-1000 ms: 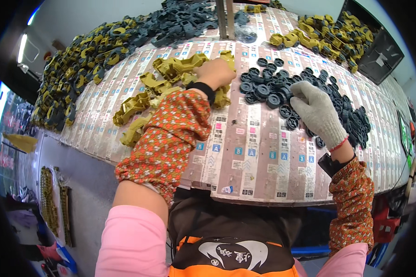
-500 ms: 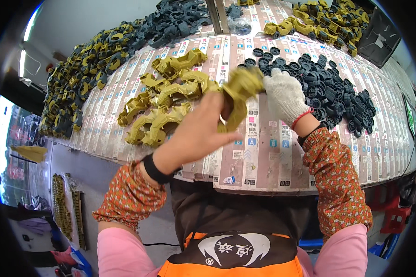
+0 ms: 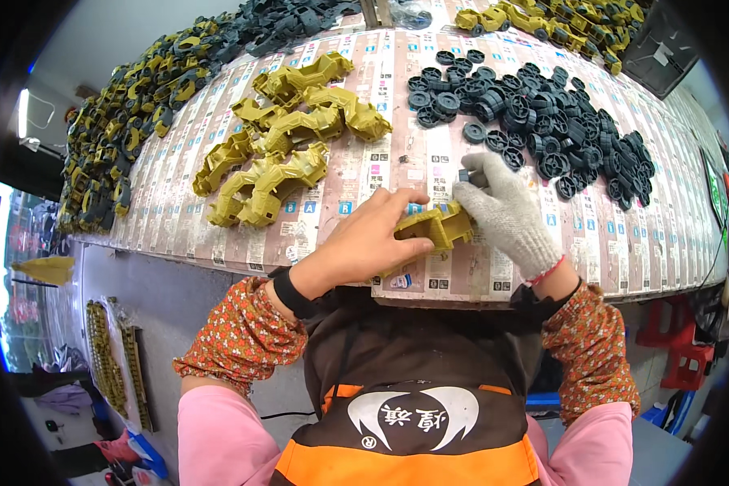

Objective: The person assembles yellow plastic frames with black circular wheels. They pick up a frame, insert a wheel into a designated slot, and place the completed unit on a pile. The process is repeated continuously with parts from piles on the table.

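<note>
Your yellow shell [image 3: 441, 229] sits near the table's [image 3: 417, 174] near edge, with bare surface beyond, between more yellow bodies [image 3: 324, 121] far left and dark wheels [image 3: 539, 113] far right. Its long axis slants near-left to far-right; your left hand [image 3: 364, 241] grips it, your gloved right hand [image 3: 506, 215] pinches a small dark piece [image 3: 463, 175].

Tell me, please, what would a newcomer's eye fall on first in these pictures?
Probably the broad pile of dark wheels on the right of the table, then the yellow vehicle bodies spread to its left. Near the front edge, the bare left hand holds another yellow body, the gloved right hand at its right end. A heap of yellow and dark vehicles lines the left side.
</note>
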